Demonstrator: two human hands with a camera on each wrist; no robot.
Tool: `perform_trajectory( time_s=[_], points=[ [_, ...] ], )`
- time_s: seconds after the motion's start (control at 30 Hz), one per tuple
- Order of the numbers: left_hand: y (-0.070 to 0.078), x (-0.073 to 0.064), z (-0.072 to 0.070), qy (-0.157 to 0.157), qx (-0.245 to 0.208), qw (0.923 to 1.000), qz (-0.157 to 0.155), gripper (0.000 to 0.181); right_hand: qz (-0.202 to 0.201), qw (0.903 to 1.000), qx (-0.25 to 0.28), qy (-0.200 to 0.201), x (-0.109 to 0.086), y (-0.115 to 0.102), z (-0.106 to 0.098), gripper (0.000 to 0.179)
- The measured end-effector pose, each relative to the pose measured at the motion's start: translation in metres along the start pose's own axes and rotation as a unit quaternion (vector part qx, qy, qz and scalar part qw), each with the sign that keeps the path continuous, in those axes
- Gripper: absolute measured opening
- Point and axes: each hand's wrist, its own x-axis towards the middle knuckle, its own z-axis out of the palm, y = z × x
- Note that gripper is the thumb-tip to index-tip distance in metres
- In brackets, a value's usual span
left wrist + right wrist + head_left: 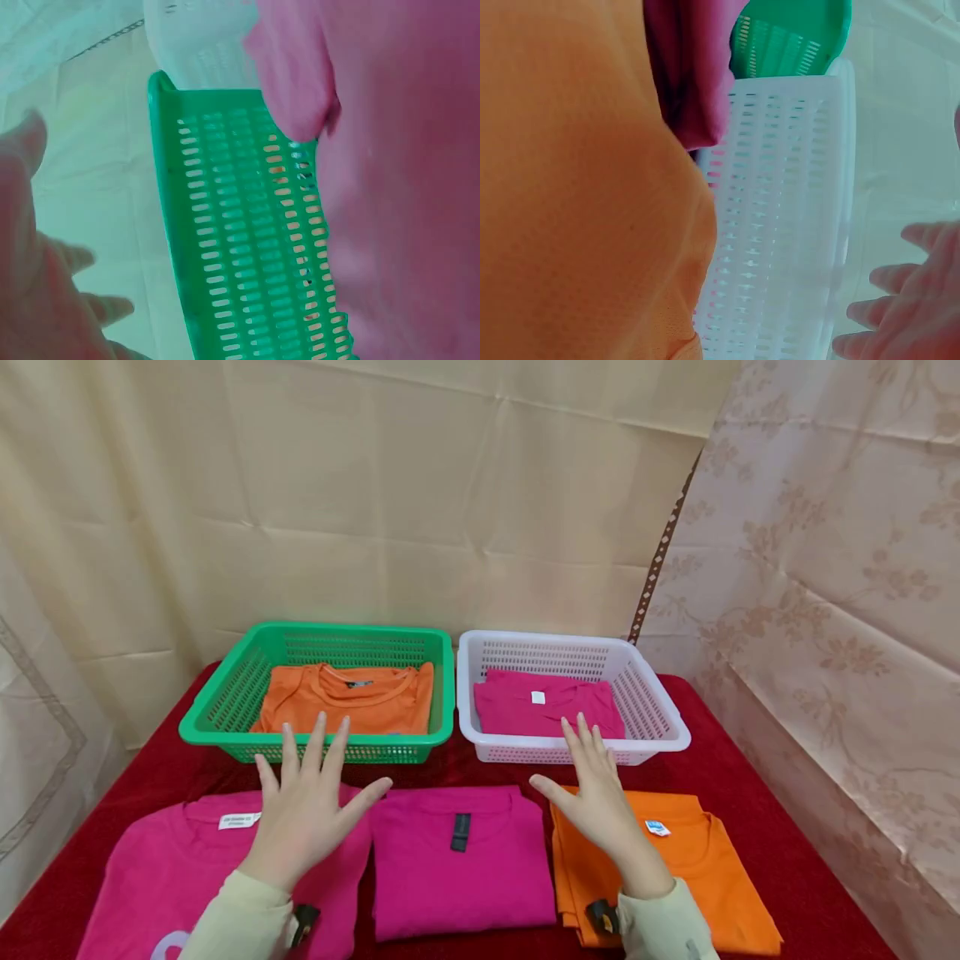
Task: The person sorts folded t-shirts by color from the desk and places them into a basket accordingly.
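My left hand (311, 810), fingers spread and holding nothing, hovers over the pink T-shirt (180, 852) at the left, its fingertips overlapping the front of the green basket (442, 693) in the head view. Over the orange T-shirt (697, 868) at the right is my right hand (600, 802), also spread and holding nothing. Its fingertips overlap the white basket's (675, 739) front rim. Between the hands lies a folded magenta T-shirt (465, 893) with a dark neck label. An orange shirt (375, 706) lies folded in the green basket, a magenta shirt (540, 714) in the white one.
The two baskets stand side by side at the back of a table with a red cloth (810, 877). Behind them hangs a beige curtain (420, 510). A floral curtain (840, 610) borders the right side. Dark wrist straps show at both sleeves.
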Motion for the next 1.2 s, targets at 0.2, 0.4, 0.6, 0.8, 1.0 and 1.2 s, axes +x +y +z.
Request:
perform_trajectory(
  time_s=[0.2,0.4,0.6,0.8,1.0,1.2],
  points=[
    [0.005,-0.012,-0.005,0.029,-0.117,0.9927,-0.009,0.089,0.029,0.9930,0.114,0.012,-0.011,0.000,-0.005,0.082],
    [0.010,-0.025,-0.003,-0.005,-0.207,0.9779,-0.025,0.084,0.043,0.9802,0.193,0.010,-0.023,-0.001,-0.007,0.078],
    [0.011,-0.038,0.002,-0.048,-0.273,0.9597,-0.048,0.082,0.049,0.9538,0.296,0.003,-0.035,-0.004,0.001,0.071],
    [0.012,-0.052,0.014,-0.067,-0.319,0.9432,-0.064,0.075,0.068,0.9372,0.341,-0.030,-0.041,0.001,0.020,0.063],
    [0.013,-0.056,0.030,-0.098,-0.367,0.9221,-0.074,0.070,0.109,0.9217,0.368,-0.059,-0.043,0.006,0.025,0.063],
    [0.018,-0.055,0.035,-0.122,-0.394,0.9049,-0.103,0.069,0.137,0.8931,0.414,-0.111,-0.043,0.008,0.026,0.066]
  ],
)
